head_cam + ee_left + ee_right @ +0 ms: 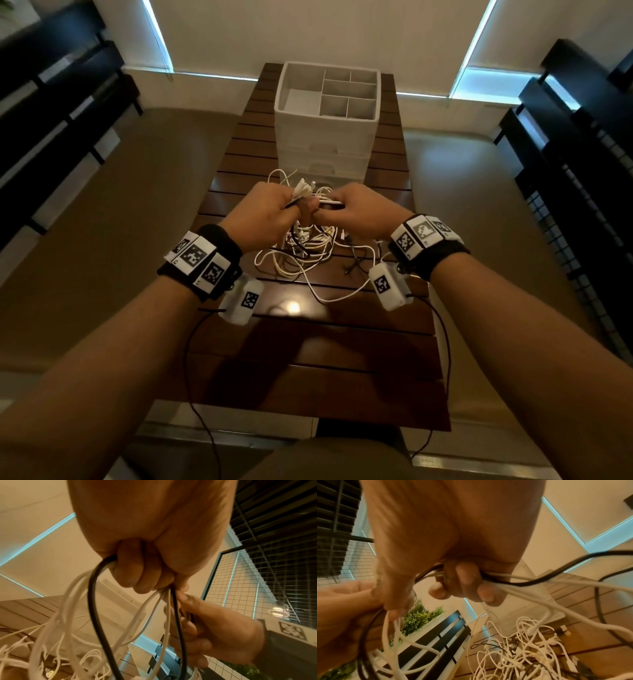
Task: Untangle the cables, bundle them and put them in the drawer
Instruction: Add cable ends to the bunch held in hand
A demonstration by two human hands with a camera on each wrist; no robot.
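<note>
A tangle of white and black cables (308, 246) lies on the dark slatted table (308, 359), partly lifted. My left hand (263, 219) grips a bunch of white strands and one black cable (92, 595) in its curled fingers. My right hand (356, 214) grips further white and black cables (513, 582) right beside it, the two fists nearly touching above the pile. Loops hang from both fists down to the heap (530, 649). Behind the pile stands a white drawer unit (325, 147) with its drawers shut and a divided tray on top.
Dark slatted benches (51, 113) flank the table on the left and right (582, 137). A wire-grid panel (240, 588) stands to the right, and a green plant (419, 618) sits to the left. The near half of the table holds only thin black wrist-camera leads (191, 359).
</note>
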